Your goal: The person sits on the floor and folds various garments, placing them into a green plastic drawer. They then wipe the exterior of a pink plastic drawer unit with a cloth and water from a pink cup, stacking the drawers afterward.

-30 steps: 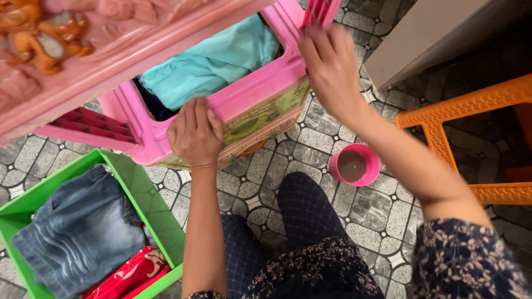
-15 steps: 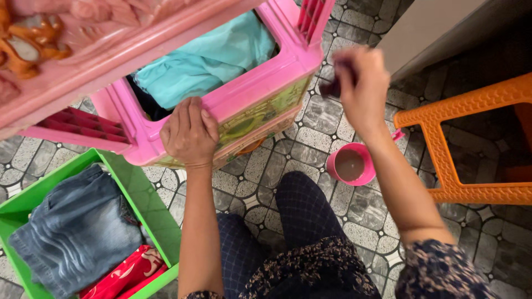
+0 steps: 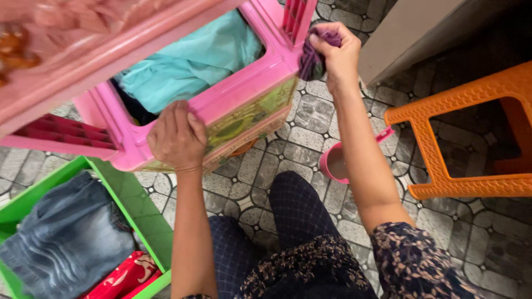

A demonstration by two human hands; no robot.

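currently the right hand point(image 3: 339, 52) pinches a purple cloth point(image 3: 311, 60) against the pink bin point(image 3: 244, 94) corner, wiping; left hand point(image 3: 176, 137) clamps the rim, so steady pressure seems needed.

The floor point(image 3: 310, 119) is covered in grey patterned tiles with pale borders. An orange plastic stool point(image 3: 460, 130) is seen at the right, and a plain beige wall panel point(image 3: 410, 33) is set beyond it, evenly lit.
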